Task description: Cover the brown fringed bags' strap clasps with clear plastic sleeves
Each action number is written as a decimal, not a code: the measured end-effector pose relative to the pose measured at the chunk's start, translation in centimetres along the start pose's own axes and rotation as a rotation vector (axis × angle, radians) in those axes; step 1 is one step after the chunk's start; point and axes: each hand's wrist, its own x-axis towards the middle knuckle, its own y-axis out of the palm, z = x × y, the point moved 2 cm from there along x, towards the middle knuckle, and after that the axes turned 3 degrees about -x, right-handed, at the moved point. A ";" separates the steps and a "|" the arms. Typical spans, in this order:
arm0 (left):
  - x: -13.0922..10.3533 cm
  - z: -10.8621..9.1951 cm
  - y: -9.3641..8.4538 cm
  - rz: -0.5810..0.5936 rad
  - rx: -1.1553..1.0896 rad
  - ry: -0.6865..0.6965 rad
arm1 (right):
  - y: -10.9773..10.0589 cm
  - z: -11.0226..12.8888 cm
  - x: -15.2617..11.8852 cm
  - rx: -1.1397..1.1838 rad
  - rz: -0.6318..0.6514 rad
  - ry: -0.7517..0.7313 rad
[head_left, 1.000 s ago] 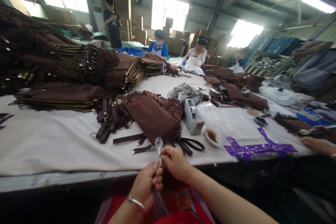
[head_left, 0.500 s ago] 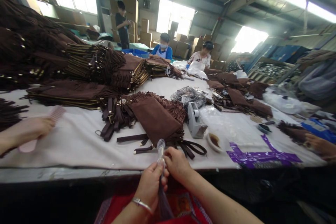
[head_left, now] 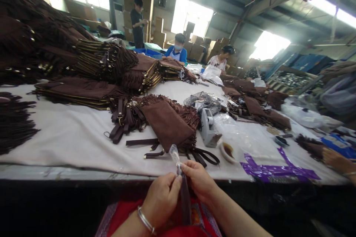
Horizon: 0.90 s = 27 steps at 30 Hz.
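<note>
Between my hands is a dark brown strap (head_left: pixel 185 203) that hangs down over my lap. Clear plastic wrap (head_left: pixel 175 152) covers its upper end and sticks up above my fingers. My left hand (head_left: pixel 161 198), with a silver bangle at the wrist, is closed on the strap from the left. From the other side, my right hand (head_left: pixel 200 181) pinches it just below the plastic. My fingers hide the strap's fitting. Just beyond lies a brown fringed bag (head_left: pixel 168 122), with loose brown straps (head_left: pixel 125 118) beside it.
Stacked fringed bags (head_left: pixel 75 90) fill the left and back. A tape dispenser (head_left: pixel 210 129), a small bowl of brown liquid (head_left: pixel 228 151) and purple tape (head_left: pixel 264 168) are to the right. Another person's hand (head_left: pixel 338 159) is at the far right; several people work beyond.
At the left, another person's hand with a pink comb has gone from view, and more dark fringe shows there. My hands have shifted slightly right, still holding the strap.
</note>
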 end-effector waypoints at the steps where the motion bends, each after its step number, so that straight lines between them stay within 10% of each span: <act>1: 0.2 0.3 -0.2 -0.009 -0.052 -0.088 | 0.0 0.1 -0.1 0.045 0.029 0.028; 7: 1.2 1.0 -0.1 -0.011 -0.558 -0.521 | 0.4 0.6 -0.4 0.236 0.113 0.220; 12: 1.7 0.2 0.3 0.090 -0.811 -0.543 | 0.5 0.3 -0.2 0.247 0.171 0.272; 27: 1.6 1.2 0.9 -0.274 -0.736 -0.476 | 0.6 -0.3 -1.0 0.233 0.233 0.323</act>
